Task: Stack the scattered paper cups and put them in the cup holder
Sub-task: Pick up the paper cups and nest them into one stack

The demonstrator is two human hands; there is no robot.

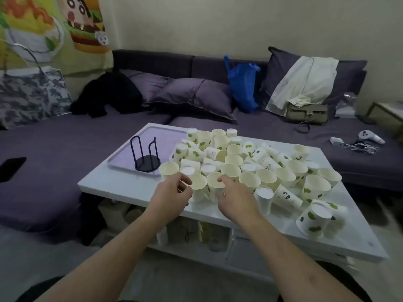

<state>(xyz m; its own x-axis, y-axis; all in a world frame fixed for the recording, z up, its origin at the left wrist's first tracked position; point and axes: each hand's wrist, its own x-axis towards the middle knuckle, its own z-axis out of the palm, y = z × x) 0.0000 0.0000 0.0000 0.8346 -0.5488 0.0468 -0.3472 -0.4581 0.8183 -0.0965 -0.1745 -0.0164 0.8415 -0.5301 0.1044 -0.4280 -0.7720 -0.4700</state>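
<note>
Currently: left hand [174, 188] with fingers curled round upright white paper cup with green print [198, 188]; right hand [232, 192] likewise on neighbouring cup [214, 185], near edge of white table [130, 190]. Advice: nest mouths-up, squarely. Black wire cup holder [146, 156] empty, on lilac tray [122, 158], beside the pile.

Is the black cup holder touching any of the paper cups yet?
Apart. The head view shows bare tray between the cup holder and the nearest paper cup.

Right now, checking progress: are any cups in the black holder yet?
No, the black holder on the tray stands bare, with no cup between its wire posts.
</note>
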